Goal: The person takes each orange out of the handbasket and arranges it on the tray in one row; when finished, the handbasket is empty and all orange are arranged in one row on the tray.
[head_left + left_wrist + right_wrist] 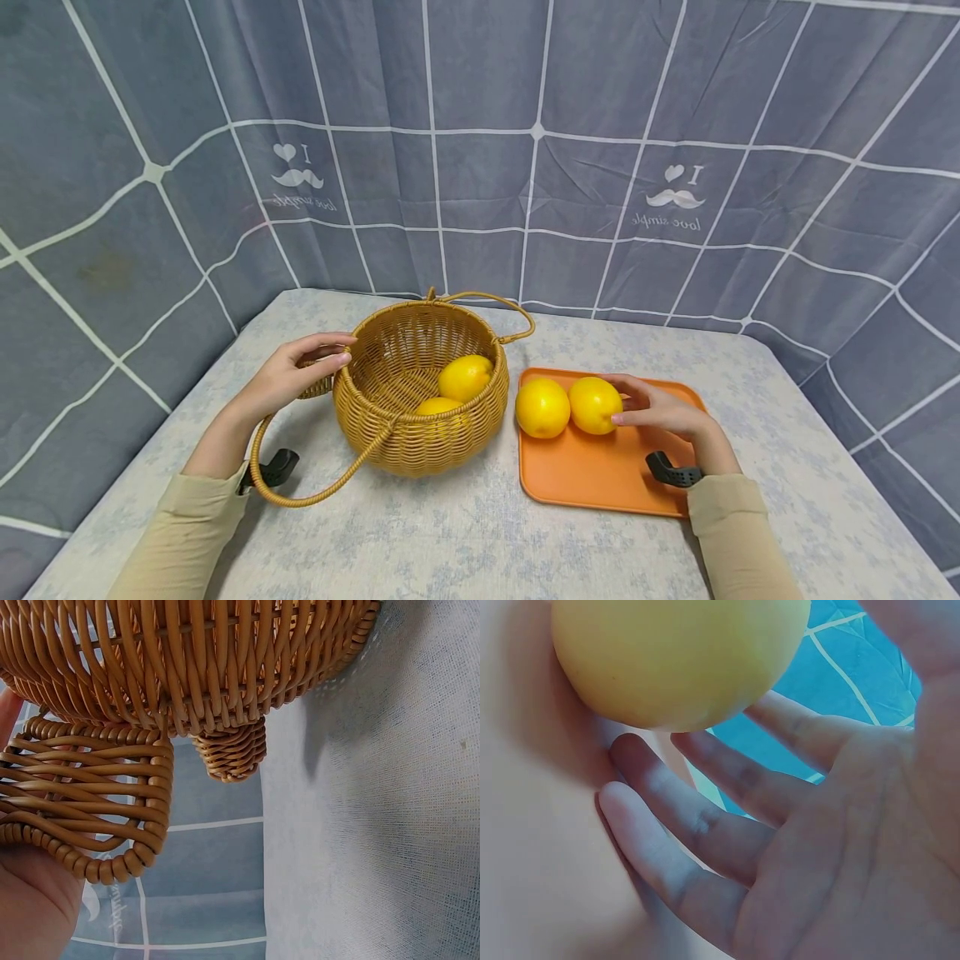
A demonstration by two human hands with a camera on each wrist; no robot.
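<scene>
My left hand (pixel 288 373) grips the woven side grip of a wicker basket (pixel 420 450), thumb and fingers at its left rim. In the left wrist view the palm lies against that woven grip (pixel 90 799). Two yellow lemons, one whole in sight (pixel 465 377) and one partly hidden by the rim (pixel 438 406), lie inside the basket. On an orange tray (pixel 585 483) sit two more lemons side by side, a left one (pixel 542 408) and a right one (pixel 595 406). My right hand (pixel 660 408) is at the right lemon, thumb by its side, fingers loosely extended around it.
Two thin looped handles hang outward from the basket, the front one (pixel 300 502) toward my left wrist and the back one (pixel 517 312) over the far right rim. A pale patterned cloth (pixel 420 542) covers the table. Blue-grey checked curtains (pixel 480 183) stand behind it.
</scene>
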